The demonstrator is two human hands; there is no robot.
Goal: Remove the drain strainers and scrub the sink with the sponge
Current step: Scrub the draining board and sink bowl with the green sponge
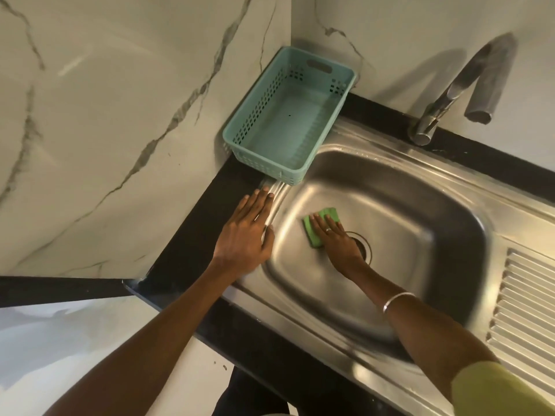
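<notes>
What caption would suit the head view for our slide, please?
Right hand presses green sponge on sink floor; left hand rests on rim.

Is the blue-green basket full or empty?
Empty. The basket sits upright in the corner beside the sink, and its bare floor shows with nothing lying in it, only a tiny dark speck.

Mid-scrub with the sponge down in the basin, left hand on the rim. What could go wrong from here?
1. The right hand presses the green sponge right beside the drain opening; a stroke that way could snag the sponge or fingers on its edge.
2. The left hand rests flat on the sink rim; if wet, it may slip under load.
3. The teal basket overhangs the basin's corner and could be knocked in by a wide stroke.
</notes>
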